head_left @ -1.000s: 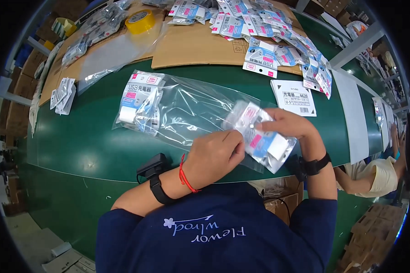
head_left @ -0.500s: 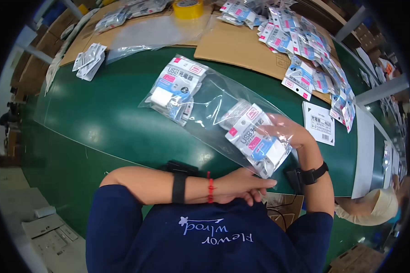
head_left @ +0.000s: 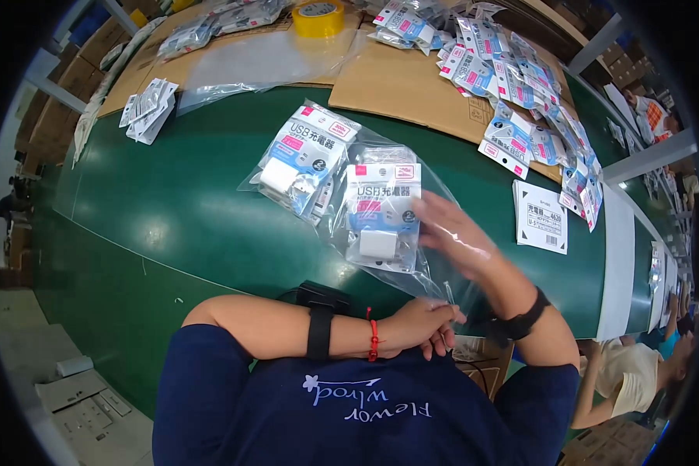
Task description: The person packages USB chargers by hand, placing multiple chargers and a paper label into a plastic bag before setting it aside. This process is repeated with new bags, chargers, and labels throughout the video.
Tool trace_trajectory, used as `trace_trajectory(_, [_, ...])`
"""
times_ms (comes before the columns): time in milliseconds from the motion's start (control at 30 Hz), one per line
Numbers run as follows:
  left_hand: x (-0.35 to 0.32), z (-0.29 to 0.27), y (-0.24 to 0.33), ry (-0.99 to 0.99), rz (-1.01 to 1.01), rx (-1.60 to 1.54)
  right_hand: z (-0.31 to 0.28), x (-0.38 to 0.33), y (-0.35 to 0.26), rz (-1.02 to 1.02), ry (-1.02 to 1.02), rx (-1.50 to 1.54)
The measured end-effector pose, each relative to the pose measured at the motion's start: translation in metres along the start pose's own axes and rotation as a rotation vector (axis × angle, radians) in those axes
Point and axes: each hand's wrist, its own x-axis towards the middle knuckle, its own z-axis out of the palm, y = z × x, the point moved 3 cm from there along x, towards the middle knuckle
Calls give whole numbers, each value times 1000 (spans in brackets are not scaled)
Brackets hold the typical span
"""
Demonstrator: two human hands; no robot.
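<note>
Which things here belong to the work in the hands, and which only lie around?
In the work:
clear plastic bag
charger packs
right hand
left hand

Lying around:
yellow tape roll
printed sheet
cardboard sheet

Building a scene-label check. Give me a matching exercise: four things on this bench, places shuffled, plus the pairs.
Things:
1. yellow tape roll
2. white printed sheet
3. clear bag of charger packs
4. left hand

Places:
A. at the green table's near edge, against the person's chest
B. far edge, on cardboard
C. middle of the green table, under the right hand
D. flat on the green table, right of the right hand

Pairs: 1-B, 2-D, 3-C, 4-A
</note>
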Motion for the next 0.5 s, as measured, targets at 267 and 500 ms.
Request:
trace_trajectory(267, [-4, -6, -1, -97, -125, 54, -2, 3, 14, 377, -174, 57])
trace_trajectory(500, [0, -8, -11, -171, -214, 129, 49, 14, 28, 276, -106, 381])
